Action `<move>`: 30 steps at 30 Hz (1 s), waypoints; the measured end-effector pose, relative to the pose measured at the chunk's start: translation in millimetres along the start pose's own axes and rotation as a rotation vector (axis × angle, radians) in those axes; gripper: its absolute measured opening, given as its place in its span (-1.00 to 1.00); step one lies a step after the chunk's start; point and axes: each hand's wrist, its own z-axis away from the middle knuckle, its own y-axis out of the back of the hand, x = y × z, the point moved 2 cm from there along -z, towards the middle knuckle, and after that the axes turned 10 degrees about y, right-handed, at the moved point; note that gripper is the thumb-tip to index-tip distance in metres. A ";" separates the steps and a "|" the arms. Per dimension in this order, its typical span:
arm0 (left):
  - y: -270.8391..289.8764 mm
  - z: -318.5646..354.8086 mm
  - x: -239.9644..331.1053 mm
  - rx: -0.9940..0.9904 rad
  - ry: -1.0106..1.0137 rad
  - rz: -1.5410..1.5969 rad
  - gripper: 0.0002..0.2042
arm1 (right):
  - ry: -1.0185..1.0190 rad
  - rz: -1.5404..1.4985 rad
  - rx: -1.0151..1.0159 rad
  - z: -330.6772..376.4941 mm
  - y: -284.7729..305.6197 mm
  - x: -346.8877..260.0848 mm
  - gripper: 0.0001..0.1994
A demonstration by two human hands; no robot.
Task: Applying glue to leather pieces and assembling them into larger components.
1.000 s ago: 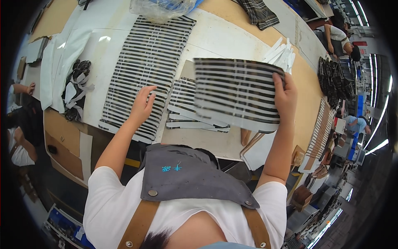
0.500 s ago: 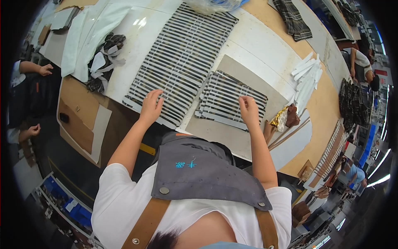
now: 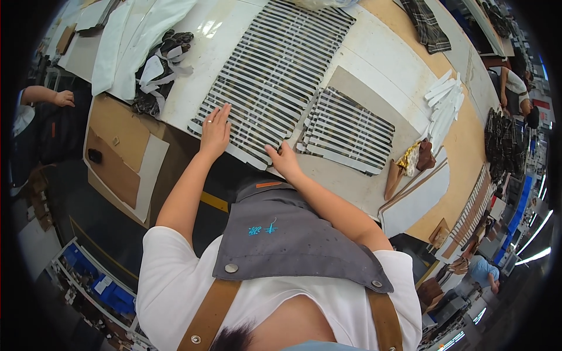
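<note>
Here, left hand (image 3: pixel 215 131) flat, open on large striped slatted sheet (image 3: pixel 275 76), right hand (image 3: pixel 285 162) fingering its edge, grip unclear.

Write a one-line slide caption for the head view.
Both hands, left hand and right hand, rest on a large striped sheet on the worktable.

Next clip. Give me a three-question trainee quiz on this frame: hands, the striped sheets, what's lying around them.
1. True or false: the left hand lies flat on the large striped sheet.
2. Where is the right hand? A) at the near edge of the large striped sheet B) on the white strips C) lifted off the table
3. Fill in: the small striped sheet lies to the ____ of the large one.

Key
1. True; the palm is down near the sheet's near-left corner.
2. A; the fingers meet that edge, beside the small sheet.
3. Right; both lie flat on the table.
</note>
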 end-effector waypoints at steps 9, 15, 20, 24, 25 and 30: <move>3.2 -39.1 -2.7 -0.067 0.038 0.043 -0.56 | 0.322 0.214 0.069 12.3 0.8 -35.0 -0.82; 0.0 -48.6 -8.5 0.060 -0.034 0.077 -0.61 | 0.292 0.167 0.071 72.9 94.1 -68.5 -0.85; 1.5 -48.7 -5.4 0.061 -0.008 0.111 -0.61 | 0.343 -0.035 0.289 93.4 216.8 -73.2 -0.66; 4.7 -45.8 -1.5 0.028 -0.009 0.086 -0.61 | -0.082 0.524 0.374 78.6 268.0 -62.7 -0.60; 7.1 -46.8 3.1 0.013 -0.011 0.064 -0.61 | 0.185 0.713 0.512 69.2 265.2 -57.3 -0.60; 14.7 -45.2 7.9 -0.039 -0.010 0.062 -0.59 | 0.281 0.404 0.050 16.3 164.8 -51.5 -0.63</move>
